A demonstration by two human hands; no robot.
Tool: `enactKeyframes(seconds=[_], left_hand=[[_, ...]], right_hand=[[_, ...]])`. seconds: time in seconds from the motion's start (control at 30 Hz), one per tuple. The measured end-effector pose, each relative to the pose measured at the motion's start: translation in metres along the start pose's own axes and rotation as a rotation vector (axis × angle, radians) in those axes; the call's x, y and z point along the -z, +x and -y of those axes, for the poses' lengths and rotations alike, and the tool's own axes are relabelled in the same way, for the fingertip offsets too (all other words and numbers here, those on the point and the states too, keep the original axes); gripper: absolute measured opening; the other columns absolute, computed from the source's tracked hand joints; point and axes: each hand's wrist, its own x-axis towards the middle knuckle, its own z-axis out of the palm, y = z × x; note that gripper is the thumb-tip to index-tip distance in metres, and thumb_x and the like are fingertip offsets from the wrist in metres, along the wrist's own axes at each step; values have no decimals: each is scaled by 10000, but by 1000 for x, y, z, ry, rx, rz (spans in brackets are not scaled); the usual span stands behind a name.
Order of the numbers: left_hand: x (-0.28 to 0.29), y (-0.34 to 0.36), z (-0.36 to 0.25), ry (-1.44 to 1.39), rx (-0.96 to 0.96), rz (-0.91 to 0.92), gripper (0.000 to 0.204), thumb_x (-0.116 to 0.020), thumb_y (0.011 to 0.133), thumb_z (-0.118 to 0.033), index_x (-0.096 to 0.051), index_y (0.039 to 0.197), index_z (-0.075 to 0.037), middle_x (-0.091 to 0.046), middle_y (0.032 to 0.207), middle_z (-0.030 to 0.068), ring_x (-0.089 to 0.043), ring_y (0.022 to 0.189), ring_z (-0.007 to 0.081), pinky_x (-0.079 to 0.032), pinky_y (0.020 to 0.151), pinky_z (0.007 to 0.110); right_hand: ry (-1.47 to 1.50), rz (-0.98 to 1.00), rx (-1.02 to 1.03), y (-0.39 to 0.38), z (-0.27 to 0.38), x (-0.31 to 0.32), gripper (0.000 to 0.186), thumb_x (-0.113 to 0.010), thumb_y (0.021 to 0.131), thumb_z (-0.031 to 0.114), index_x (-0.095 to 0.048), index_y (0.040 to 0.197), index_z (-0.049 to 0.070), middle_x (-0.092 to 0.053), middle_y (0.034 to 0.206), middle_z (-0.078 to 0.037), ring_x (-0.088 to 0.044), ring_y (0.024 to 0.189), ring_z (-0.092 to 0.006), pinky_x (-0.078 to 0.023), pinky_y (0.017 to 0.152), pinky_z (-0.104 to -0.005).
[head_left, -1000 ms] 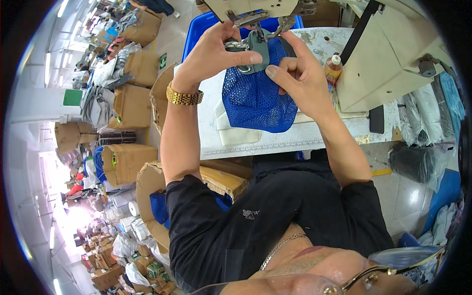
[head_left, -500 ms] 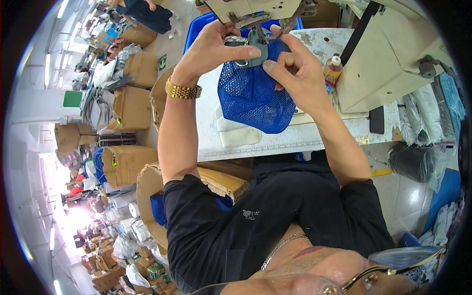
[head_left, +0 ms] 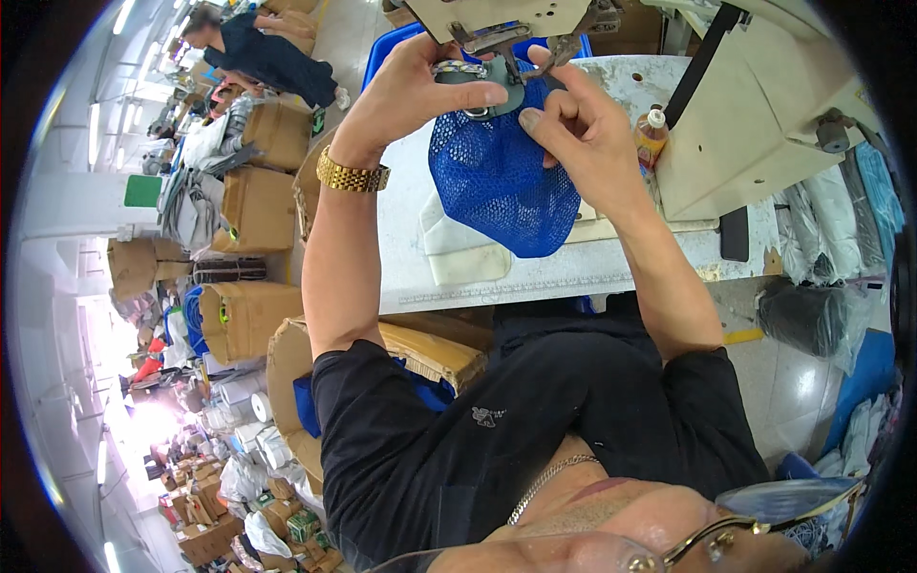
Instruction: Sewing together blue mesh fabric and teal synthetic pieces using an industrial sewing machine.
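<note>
Under the presser foot [head_left: 511, 67] of an industrial sewing machine lies a grey-green patch [head_left: 509, 97] with a patterned cord and a metal ring, on a blue mesh bag [head_left: 501, 191]. My left hand [head_left: 411, 100] grips the patch's left side, thumb on top, fingers partly hidden behind it. My right hand [head_left: 583, 129] is pinched on the mesh bag and patch at the right, its index fingertip beside the foot and its thumb bent over the mesh.
The white worktable [head_left: 411, 298] carries pale fabric [head_left: 463, 258], a bottle [head_left: 650, 143] and a black phone [head_left: 734, 236]. The machine body [head_left: 755, 143] stands right; a blue bin [head_left: 384, 50] lies behind. Cardboard boxes [head_left: 248, 320] and a co-worker [head_left: 267, 62] are at the left.
Both hands have crept slightly away from me, carrying the patch further under the foot; the bag has shifted a little. The co-worker has moved further into view at the upper left.
</note>
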Motion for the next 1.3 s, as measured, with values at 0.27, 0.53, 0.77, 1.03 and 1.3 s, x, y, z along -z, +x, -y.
enactKeyframes(seconds=[0.27, 0.53, 0.77, 1.03, 1.3], left_hand=[[-7, -5, -3, 1, 14, -115, 577, -855, 709, -320, -625, 1145, -20, -656, 1005, 56, -596, 912, 119, -510, 810, 258], [-22, -19, -12, 48, 103, -281, 422, -850, 718, -243, -648, 1017, -24, -655, 916, 25, -587, 850, 84, -499, 760, 233], [-4, -3, -8, -123, -1, -23, 376, -828, 753, -230, -653, 1039, -59, -613, 902, -23, -553, 883, 82, -472, 778, 241], [2, -1, -6, -95, 134, 87, 275, -785, 803, -242, -639, 936, -50, -596, 912, -29, -554, 903, 97, -464, 803, 260], [-10, -11, -4, -48, 16, -8, 251, -786, 793, -208, -595, 849, -55, -592, 911, -15, -535, 918, 111, -427, 847, 270]], right_hand=[[-12, 27, 0, 9, -1, 7, 484, -654, 881, 103, -480, 1330, 49, -522, 626, 25, -499, 539, -38, -418, 502, -193], [-79, 30, -25, 16, 1, 21, 348, -659, 884, 128, -545, 1204, 53, -554, 649, 20, -520, 546, -47, -408, 499, -195], [55, 139, -198, -7, 26, 9, 200, -665, 873, 153, -636, 1036, 42, -614, 709, -3, -572, 596, -50, -447, 529, -192], [29, 125, -129, 4, -2, 28, 198, -620, 863, 67, -686, 1049, 45, -633, 783, 14, -547, 660, -33, -453, 600, -176], [-55, 225, -200, 16, 6, 46, 257, -559, 868, 9, -684, 1089, 51, -669, 947, -17, -588, 836, -62, -483, 769, -209]])
